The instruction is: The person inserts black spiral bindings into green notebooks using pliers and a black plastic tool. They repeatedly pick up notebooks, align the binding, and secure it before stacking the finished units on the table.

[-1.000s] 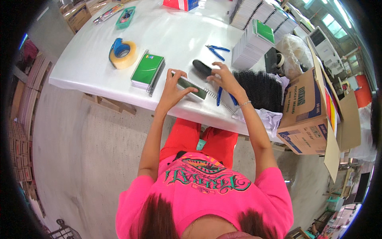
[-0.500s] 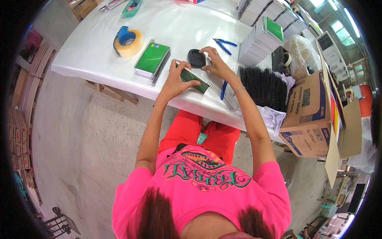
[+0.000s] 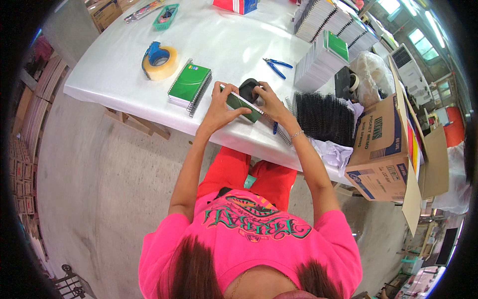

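The left hand pinches a green pad. The right hand curls at the pad's far right edge, beside a black dish; its grip is unclear.

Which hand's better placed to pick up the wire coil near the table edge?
Right, probably. The right hand is nearer the wire coil, which lies beside its wrist, while the left hand grips the green notebook. Whether the right one touches the notebook or black dish is unclear.
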Available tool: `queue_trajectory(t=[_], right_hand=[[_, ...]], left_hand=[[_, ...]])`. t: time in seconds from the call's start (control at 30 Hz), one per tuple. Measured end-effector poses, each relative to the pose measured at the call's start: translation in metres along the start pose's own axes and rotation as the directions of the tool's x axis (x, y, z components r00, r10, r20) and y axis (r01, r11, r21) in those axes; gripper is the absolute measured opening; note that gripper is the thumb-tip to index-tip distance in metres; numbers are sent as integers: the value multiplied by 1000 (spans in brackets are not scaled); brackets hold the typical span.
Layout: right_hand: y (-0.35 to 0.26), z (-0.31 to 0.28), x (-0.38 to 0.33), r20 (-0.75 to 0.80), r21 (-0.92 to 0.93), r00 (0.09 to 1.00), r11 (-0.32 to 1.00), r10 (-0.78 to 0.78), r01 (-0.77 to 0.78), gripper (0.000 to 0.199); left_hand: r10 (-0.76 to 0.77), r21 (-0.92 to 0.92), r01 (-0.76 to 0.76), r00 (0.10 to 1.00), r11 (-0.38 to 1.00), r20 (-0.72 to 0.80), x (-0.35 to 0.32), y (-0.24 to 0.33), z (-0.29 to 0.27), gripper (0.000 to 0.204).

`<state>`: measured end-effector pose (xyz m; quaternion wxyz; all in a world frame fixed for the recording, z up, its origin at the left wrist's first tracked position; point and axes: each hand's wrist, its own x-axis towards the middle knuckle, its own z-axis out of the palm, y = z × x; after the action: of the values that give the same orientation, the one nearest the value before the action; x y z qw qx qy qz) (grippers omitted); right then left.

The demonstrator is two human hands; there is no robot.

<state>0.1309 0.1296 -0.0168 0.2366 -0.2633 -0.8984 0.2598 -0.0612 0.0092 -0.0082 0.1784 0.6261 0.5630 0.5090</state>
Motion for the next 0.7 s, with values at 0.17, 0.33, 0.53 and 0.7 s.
queue_trajectory(t=[0.17,0.33,0.53,0.7], right_hand=[[-6,-14,-20,-161,134,970,978,180,-159,33],[-30,-36,-43,-283,260,919,944,275,-202,19],[-23,-43,-68,-53,728,937,655,345,-200,16],[-17,-48,-83,120,972,972,176,201,-156,27]], left_hand=[[-14,-8,14,1000,1000,11,0,0,4,64],[-59,-59,61,998,996,26,-2,-5,8,62],[-46,-118,46,999,992,-3,-6,-22,19,92],[-98,-253,87,995,963,-29,-6,-26,24,134]])
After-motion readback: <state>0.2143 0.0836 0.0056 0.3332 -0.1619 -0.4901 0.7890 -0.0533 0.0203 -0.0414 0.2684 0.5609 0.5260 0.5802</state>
